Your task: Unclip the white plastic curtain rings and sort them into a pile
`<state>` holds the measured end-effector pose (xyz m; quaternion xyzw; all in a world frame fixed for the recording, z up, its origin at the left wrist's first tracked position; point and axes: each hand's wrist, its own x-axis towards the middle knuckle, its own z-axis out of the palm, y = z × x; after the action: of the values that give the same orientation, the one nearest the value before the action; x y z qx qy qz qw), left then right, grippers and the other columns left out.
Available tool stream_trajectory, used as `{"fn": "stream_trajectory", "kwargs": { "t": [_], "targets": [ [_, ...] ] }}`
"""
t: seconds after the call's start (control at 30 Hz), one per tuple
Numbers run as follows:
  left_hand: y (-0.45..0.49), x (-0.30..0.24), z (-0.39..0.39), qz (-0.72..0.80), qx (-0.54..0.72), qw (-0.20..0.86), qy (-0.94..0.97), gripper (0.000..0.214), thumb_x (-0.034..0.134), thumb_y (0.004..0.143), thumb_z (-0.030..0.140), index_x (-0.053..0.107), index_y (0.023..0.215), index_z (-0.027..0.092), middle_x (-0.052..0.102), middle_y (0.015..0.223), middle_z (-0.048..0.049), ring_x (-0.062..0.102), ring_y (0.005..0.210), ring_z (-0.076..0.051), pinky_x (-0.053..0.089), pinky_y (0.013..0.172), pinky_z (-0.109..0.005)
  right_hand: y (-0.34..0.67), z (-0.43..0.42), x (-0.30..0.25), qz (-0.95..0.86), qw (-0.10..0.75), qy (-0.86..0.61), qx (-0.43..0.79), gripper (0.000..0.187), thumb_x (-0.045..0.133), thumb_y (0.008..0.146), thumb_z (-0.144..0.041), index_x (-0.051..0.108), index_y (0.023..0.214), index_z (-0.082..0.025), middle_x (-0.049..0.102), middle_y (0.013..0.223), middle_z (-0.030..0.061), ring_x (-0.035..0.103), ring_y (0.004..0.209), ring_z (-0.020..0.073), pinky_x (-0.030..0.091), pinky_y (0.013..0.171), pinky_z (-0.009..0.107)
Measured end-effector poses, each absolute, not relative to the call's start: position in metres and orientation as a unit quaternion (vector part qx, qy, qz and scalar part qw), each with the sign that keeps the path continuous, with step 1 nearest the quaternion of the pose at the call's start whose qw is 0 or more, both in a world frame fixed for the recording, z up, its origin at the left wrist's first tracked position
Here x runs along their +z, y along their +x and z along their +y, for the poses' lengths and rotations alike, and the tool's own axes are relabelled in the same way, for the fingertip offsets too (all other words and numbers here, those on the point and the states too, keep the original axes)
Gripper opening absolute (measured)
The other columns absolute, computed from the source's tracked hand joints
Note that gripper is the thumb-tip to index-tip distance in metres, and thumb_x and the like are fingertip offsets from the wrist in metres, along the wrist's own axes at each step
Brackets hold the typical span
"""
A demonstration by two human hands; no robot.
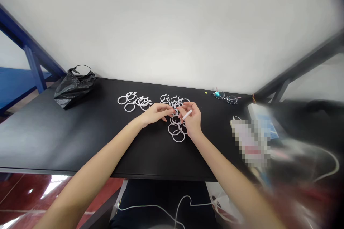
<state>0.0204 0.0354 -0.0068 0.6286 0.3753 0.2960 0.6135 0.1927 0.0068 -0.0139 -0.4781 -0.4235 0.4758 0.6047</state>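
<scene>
Head view: black plastic bag (75, 87) at the back-left corner of the desk (107, 125); left hand (156, 113), fingertips nearly meeting, hold unclear — white plastic rings (178, 141) beneath, partly hidden, mid-desk; right hand (194, 118) curled around one white ring (187, 114); pixelated object (250, 141) toward the blurred right end.

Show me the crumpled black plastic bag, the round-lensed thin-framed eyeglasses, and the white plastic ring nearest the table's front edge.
Crumpled black plastic bag (73, 87): head view, middle of its body.
Round-lensed thin-framed eyeglasses (231, 100): head view, lens at picture right.
White plastic ring (178, 141): head view, lower rim.
</scene>
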Motion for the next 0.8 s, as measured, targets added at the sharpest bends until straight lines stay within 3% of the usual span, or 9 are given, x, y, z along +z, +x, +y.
{"fn": "stream_trajectory", "kwargs": {
  "t": [0.17, 0.4, 0.53, 0.67, 0.8],
  "targets": [
    [0.022, -0.01, 0.036, 0.388, 0.325, 0.589, 0.63, 0.032, 0.068, 0.082, 0.043, 0.069, 0.1, 0.016, 0.072, 0.096, -0.0076, 0.067, 0.093, -0.018, 0.054, 0.075, -0.026, 0.194, 0.009, -0.018, -0.461, 0.61, -0.469, 0.442, 0.039, 0.079, 0.067, -0.032, 0.042, 0.076, -0.022, 0.059, 0.064, -0.0054, 0.051, 0.049, 0.0087, 0.037, 0.042, 0.019],
    [0.03, 0.002, 0.021, 0.28, 0.271, 0.674, 0.627, 0.031, 0.077, 0.073, 0.041, 0.063, 0.078, 0.014, 0.059, 0.058, 0.0018, 0.054, 0.048, -0.008, 0.044, 0.046, -0.02, 0.194, 0.004, -0.024, -0.573, 0.526, -0.479, 0.407, 0.023, 0.068, 0.078, -0.03, 0.047, 0.079, -0.022, 0.04, 0.047, -0.0113, 0.034, 0.041, 0.0073, 0.026, 0.044, 0.021],
    [0.038, 0.006, 0.009, 0.288, 0.21, 0.639, 0.682, 0.032, 0.081, 0.068, 0.042, 0.069, 0.074, 0.012, 0.06, 0.056, 0.0002, 0.051, 0.047, -0.008, 0.039, 0.044, -0.019, 0.194, 0.001, -0.024, -0.603, 0.521, -0.489, 0.354, 0.015, 0.064, 0.08, -0.027, 0.05, 0.083, -0.022, 0.036, 0.048, -0.0118, 0.033, 0.042, 0.0077, 0.028, 0.046, 0.022],
    [0.045, 0.004, 0.002, 0.314, 0.249, 0.56, 0.725, 0.034, 0.075, 0.073, 0.043, 0.066, 0.063, 0.012, 0.052, 0.051, 0.0026, 0.041, 0.047, -0.006, 0.03, 0.045, -0.019, 0.196, 0.003, -0.024, -0.608, 0.525, -0.504, 0.319, 0.012, 0.063, 0.079, -0.023, 0.052, 0.083, -0.022, 0.037, 0.049, -0.0115, 0.035, 0.043, 0.0079, 0.031, 0.049, 0.023],
    [0.047, 0.001, 0.002, 0.312, 0.291, 0.546, 0.721, 0.03, 0.067, 0.079, 0.037, 0.063, 0.063, 0.012, 0.048, 0.052, 0.0036, 0.037, 0.049, -0.005, 0.029, 0.047, -0.019, 0.197, 0.002, -0.023, -0.596, 0.535, -0.506, 0.321, 0.012, 0.063, 0.079, -0.023, 0.053, 0.085, -0.022, 0.042, 0.053, -0.01, 0.04, 0.046, 0.0085, 0.035, 0.05, 0.023]
  ]
}}
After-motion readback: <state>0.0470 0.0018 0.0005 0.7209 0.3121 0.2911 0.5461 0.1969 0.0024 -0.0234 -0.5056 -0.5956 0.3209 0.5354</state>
